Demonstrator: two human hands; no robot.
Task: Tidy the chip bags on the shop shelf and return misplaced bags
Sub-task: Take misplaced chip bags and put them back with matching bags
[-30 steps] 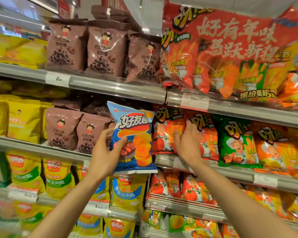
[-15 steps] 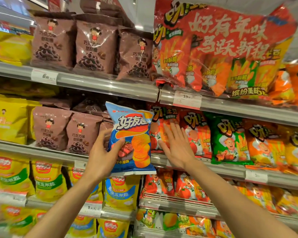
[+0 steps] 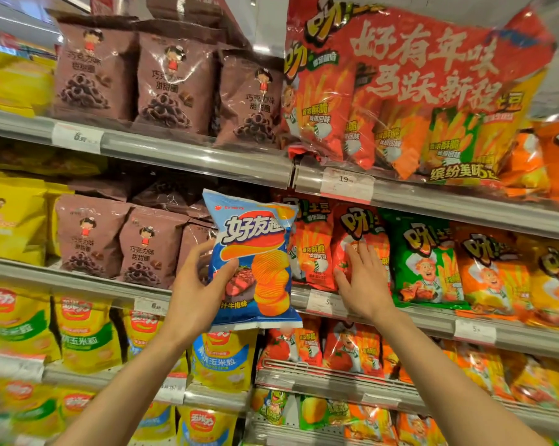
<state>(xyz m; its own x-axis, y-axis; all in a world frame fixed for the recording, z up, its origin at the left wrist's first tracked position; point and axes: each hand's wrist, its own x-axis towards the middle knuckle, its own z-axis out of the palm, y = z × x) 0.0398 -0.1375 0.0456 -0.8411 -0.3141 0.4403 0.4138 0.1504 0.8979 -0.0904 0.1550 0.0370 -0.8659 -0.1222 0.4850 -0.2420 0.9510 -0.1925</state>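
Note:
My left hand [image 3: 196, 284] grips a blue chip bag [image 3: 254, 262] by its left edge and holds it upright in front of the middle shelf [image 3: 432, 320]. Behind it stand red fry-snack bags [image 3: 313, 249] in a row. My right hand [image 3: 361, 278] lies flat, fingers spread, against the front of a red bag [image 3: 365, 233] just right of the blue one. Brown chocolate-ring bags [image 3: 149, 246] fill the shelf to the left of the blue bag.
A green bag [image 3: 423, 255] and orange bags [image 3: 490, 268] continue the row to the right. A large red multipack [image 3: 416, 91] and brown bags [image 3: 172, 82] sit on the upper shelf. Yellow corn-snack bags [image 3: 85, 336] fill the lower left shelves.
My right hand has slid down and left from the red bags' tops and now presses flat on one bag's front. The blue bag stays held in my left hand.

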